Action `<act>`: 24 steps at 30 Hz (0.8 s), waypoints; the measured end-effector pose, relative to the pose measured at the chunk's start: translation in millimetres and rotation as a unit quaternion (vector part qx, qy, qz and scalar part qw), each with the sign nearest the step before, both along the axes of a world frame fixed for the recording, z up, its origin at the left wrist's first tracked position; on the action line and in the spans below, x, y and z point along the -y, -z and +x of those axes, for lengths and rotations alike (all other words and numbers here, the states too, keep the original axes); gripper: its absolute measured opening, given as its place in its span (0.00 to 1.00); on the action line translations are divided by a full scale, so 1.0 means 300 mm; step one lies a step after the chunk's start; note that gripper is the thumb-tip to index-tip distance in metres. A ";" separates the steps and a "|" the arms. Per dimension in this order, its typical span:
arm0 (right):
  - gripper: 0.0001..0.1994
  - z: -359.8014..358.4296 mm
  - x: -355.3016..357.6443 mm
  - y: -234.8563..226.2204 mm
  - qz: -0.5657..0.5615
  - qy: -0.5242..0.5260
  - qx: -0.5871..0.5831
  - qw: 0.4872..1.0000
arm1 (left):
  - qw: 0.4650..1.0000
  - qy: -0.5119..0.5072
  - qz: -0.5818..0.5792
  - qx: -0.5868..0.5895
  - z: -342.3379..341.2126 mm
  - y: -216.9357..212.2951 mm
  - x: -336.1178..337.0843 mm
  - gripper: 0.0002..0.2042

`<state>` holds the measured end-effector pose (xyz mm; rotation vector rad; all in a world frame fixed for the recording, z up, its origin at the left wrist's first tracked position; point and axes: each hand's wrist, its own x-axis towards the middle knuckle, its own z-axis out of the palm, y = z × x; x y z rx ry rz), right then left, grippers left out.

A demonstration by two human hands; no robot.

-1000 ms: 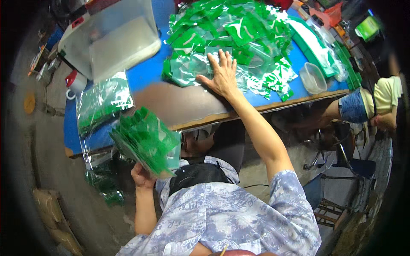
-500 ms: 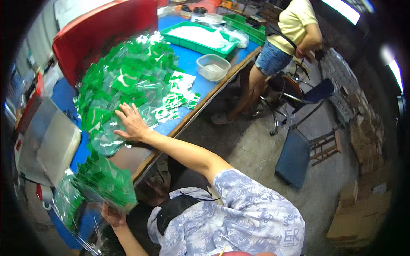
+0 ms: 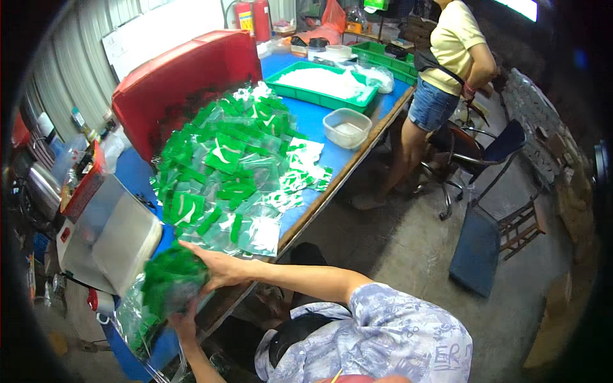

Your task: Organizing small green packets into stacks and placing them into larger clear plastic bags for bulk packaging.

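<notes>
A clear plastic bag (image 3: 133,314) with green packets (image 3: 172,271) bunched at its mouth is held at the table's near-left edge. My left hand (image 3: 185,322) grips the bag from below, its fingers partly hidden and blurred. From the right, my right hand (image 3: 222,268) closes on the green packets, a finger stretched along their upper side. Just beyond lies a wide heap of flat clear packets with green parts (image 3: 220,159), some with white faces (image 3: 262,235) near the edge.
A red bin (image 3: 185,83) lies tipped behind the heap. Left stands a translucent container (image 3: 128,233). Farther along the blue table (image 3: 311,121) are a clear tub (image 3: 347,127) and a green tray (image 3: 319,96). Another person (image 3: 450,70) stands near chairs (image 3: 476,246) on the right.
My right hand has moved from the heap down and left to the packets at the bag, meeting my left hand there. The view has shifted, so the table sits lower and farther right.
</notes>
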<state>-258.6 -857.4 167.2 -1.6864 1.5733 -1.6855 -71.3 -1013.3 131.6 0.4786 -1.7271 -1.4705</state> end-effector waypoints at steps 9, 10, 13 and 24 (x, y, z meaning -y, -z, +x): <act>0.42 -0.073 -0.002 0.080 0.245 0.077 -0.028 0.966 | 0.968 0.020 -0.206 0.139 -0.098 0.076 0.028 0.28; 0.43 -0.073 -0.009 0.101 0.204 0.073 -0.035 0.976 | 0.972 0.050 -0.173 0.154 -0.105 0.054 0.024 0.31; 0.48 -0.059 -0.014 0.026 0.286 -0.034 0.117 0.951 | 0.975 0.041 -0.151 0.160 -0.033 0.005 0.022 0.35; 0.43 0.106 0.044 0.083 0.080 0.037 0.041 0.995 | 0.961 0.041 -0.231 0.143 0.055 0.011 0.016 0.47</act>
